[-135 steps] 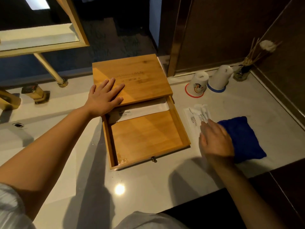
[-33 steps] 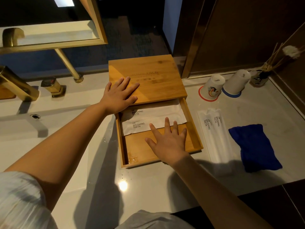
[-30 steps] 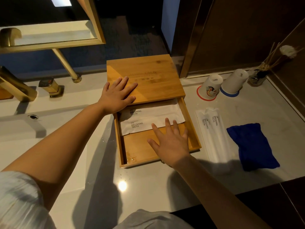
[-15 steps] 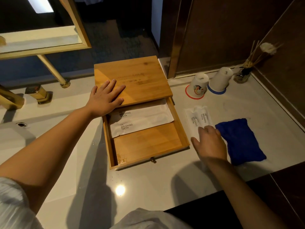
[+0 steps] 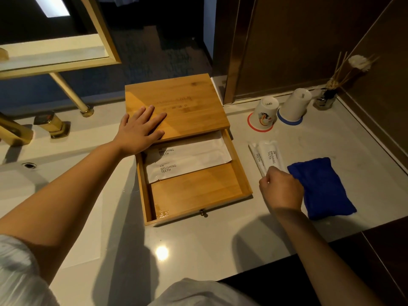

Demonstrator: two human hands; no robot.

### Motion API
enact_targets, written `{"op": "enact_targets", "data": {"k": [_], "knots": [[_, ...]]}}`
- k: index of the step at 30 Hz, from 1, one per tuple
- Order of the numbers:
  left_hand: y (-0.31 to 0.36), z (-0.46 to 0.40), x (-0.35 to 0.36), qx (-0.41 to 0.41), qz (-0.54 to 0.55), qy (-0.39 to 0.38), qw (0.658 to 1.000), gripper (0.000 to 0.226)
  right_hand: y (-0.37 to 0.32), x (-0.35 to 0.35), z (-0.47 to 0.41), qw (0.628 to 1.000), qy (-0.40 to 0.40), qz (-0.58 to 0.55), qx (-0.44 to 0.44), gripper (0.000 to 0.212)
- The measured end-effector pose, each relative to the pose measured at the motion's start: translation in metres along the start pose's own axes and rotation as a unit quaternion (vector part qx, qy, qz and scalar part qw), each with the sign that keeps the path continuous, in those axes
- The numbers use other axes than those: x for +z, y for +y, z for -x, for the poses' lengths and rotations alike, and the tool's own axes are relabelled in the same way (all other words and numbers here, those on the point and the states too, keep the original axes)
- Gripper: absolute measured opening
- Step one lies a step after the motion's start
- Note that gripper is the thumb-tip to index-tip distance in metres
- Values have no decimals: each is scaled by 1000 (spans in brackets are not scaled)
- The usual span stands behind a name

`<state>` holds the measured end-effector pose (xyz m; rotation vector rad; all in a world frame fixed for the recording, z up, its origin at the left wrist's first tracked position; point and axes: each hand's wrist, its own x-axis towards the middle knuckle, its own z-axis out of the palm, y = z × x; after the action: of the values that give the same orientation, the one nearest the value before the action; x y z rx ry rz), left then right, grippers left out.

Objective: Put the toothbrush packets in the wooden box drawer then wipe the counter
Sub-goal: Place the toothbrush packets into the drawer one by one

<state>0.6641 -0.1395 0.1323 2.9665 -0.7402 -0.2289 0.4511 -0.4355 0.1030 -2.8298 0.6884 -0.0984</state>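
While the left hand (image 5: 141,131) lies flat, fingers straight, on the wooden box (image 5: 176,107), its drawer (image 5: 198,191) stands open holding two toothbrush packets (image 5: 187,160). Right hand (image 5: 281,188), fingers curled, pinches two more packets (image 5: 268,155) on the pale tabletop (image 5: 220,246), beside a blue cloth (image 5: 320,186). Far right: two upturned cups (image 5: 280,109), reed diffuser (image 5: 326,98). Far left: gold faucet (image 5: 15,133), mirror frame (image 5: 66,65).

Two white toothbrush packets (image 5: 187,160) that lie in the open drawer (image 5: 198,193) each carry the words "BRUSHING TEETH" in dark capital letters near the left end. The same words, turned sideways, stand on the two packets on the counter (image 5: 268,156), just right of the drawer. The lid of the wooden box (image 5: 176,104) has faint engraved writing which cannot be read, and the bottom of the overturned cup (image 5: 265,112) shows small letters, too small to tell.
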Motion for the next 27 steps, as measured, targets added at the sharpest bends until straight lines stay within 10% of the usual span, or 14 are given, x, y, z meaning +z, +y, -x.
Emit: {"op": "enact_targets", "data": {"k": [6,10,19,27], "knots": [[-1,-1,1,1,1,-1,1000,67,-7,-40,-14,962,34,-256,82,14],[-1,-1,1,3,1,-1,1000,67,-41,-73,-12,937,63,-342,-31,10],[-2,0,1,9,16,1,1000,64,-106,-41,-22,894,131,-191,-383,17],[-3,-2,2,6,16,-2,1000,58,-102,3,-5,867,-58,-53,-492,13]]}}
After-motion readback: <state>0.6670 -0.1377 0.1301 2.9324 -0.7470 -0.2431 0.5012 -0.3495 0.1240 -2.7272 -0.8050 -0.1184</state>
